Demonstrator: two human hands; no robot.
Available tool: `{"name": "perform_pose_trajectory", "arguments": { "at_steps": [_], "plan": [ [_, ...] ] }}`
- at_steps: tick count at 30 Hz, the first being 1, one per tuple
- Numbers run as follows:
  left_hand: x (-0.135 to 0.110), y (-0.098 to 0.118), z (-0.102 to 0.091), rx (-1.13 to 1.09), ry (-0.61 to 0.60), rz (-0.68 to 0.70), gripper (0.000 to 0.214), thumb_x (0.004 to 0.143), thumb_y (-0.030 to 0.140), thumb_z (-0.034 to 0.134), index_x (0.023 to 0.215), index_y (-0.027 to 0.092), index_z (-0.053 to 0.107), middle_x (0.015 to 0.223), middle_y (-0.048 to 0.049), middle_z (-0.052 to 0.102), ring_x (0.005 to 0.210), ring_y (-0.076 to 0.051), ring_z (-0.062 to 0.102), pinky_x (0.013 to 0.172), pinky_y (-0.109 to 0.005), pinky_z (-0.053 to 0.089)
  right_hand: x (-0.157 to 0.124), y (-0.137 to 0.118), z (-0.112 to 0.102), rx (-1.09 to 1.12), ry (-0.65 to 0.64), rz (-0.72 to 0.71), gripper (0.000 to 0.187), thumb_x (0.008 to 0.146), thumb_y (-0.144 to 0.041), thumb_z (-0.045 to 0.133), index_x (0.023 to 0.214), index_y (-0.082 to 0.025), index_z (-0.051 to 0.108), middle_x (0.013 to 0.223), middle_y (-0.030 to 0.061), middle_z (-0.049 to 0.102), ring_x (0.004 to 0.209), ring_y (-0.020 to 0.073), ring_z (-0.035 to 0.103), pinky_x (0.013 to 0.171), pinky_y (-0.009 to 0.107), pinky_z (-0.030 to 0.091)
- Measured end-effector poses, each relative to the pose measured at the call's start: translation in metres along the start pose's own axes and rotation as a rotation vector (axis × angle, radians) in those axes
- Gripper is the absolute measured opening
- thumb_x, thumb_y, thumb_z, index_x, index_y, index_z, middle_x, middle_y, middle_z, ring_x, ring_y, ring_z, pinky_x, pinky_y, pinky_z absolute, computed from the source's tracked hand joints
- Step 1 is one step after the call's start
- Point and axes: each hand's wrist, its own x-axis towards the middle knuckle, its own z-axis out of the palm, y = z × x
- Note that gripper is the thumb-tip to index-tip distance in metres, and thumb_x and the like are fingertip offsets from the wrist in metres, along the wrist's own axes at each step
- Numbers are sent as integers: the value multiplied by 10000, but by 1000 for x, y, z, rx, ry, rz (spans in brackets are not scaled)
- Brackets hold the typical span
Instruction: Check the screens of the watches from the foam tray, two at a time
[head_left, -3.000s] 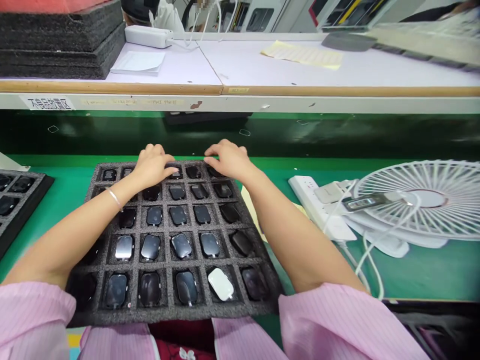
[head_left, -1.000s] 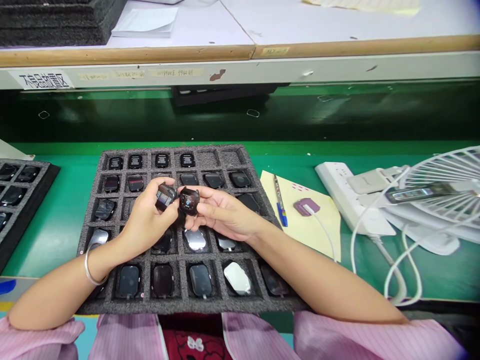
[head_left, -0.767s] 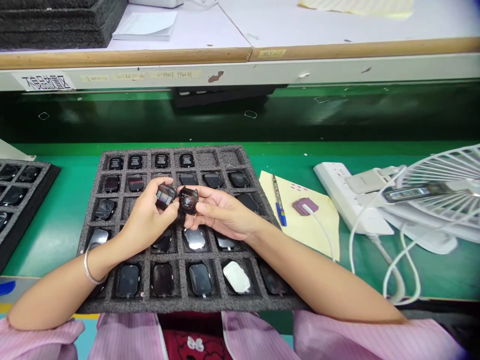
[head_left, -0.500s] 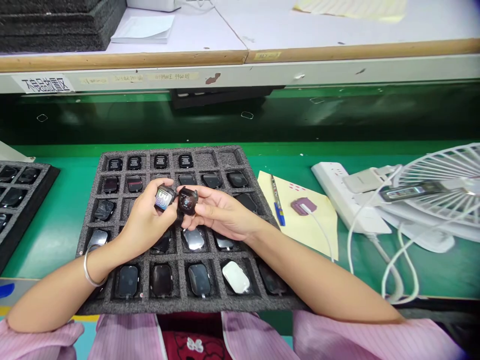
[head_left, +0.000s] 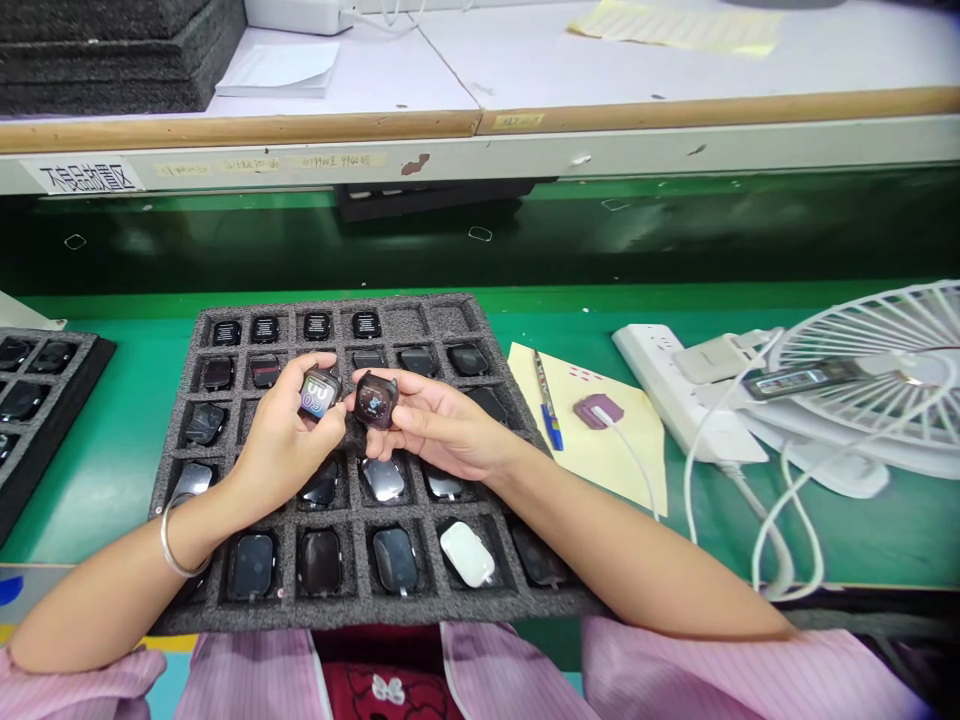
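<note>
Since the earliest frame, both hands have come back from the tray's far edge to above its middle, and two watches have left the right end of the far row; in the last second the left one's screen has changed to large figures. One green worktop (head_left: 135, 400) carries everything here. The one full foam tray (head_left: 360, 611) lies at its near edge, left of centre. One white fan (head_left: 900, 400) lies toward the right edge, and part of one second tray (head_left: 56, 425) shows at the left edge. One power strip (head_left: 649, 365) and one yellow sheet (head_left: 637, 405) lie between tray and fan.

The left hand (head_left: 289, 415) has its grip closed, thumb and fingers around one lit watch (head_left: 320, 394); the right hand (head_left: 442, 415) has its grip closed on one dark watch (head_left: 375, 400), thumb on its side. The two are just beside each other. Four watches sit along the tray's far edge; five show along its near edge, one of them a white watch (head_left: 466, 553). On the sheet lie one pen (head_left: 547, 400) and one purple block (head_left: 592, 412) with a cable.
</note>
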Motion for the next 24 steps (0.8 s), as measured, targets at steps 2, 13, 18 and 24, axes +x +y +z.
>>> {"name": "perform_pose_trajectory", "arguments": {
  "at_steps": [2, 13, 18, 24],
  "plan": [
    [0, 0, 0, -9, 11, -13, 473, 790, 281, 616, 1242, 143, 625, 906, -18, 676, 670, -131, 550, 627, -261, 448, 0, 0, 0, 0, 8, -4, 526, 887, -336, 923, 1324, -220, 653, 1042, 12, 794, 815, 130, 798, 762, 233, 640],
    [1, 3, 0, -3, 34, -33, 518, 778, 295, 632, 1272, 140, 633, 905, -15, 643, 674, -128, 523, 624, -256, 443, -1, 2, -2, -27, 12, -44, 523, 900, -354, 904, 1346, -226, 662, 1175, 51, 779, 790, 107, 743, 783, 250, 611],
    [0, 4, -1, 7, 10, -27, 476, 780, 260, 636, 1246, 164, 631, 808, 28, 589, 638, -118, 487, 611, -244, 423, 0, 0, -1, -15, 18, -51, 558, 856, -376, 942, 1311, -214, 662, 1224, 73, 786, 733, 101, 723, 752, 258, 609],
    [-1, 5, 0, -21, 36, -19, 479, 791, 288, 647, 1252, 162, 628, 872, 14, 591, 677, -117, 495, 628, -245, 434, -1, -2, 2, -8, 39, -68, 509, 875, -349, 925, 1306, -227, 683, 1197, 55, 789, 745, 94, 721, 754, 239, 616]
  ]
}}
